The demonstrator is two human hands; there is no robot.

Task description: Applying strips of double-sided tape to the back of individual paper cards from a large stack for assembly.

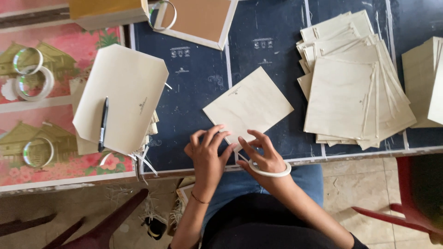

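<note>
Your left hand [207,154] and right hand [262,154], fingers loosely spread and gripping nothing, press the near corner of the cream envelope [248,105] at centre frame on the bench [194,83], a tape ring [270,171] around your right wrist.

1. The cream paper envelope [249,105] under the fingers [217,138] looks matt and smooth.
2. The fanned stack of cream paper envelopes [350,87] has the same dull, flat finish.
3. The dark blue table [194,83] surface looks scuffed and scratched.
4. The black plastic pen [103,123] has a slight sheen.
5. The white tape roll [270,171] around the right wrist looks smooth.
6. The pink printed floral sheet [69,55] appears glossy.
</note>
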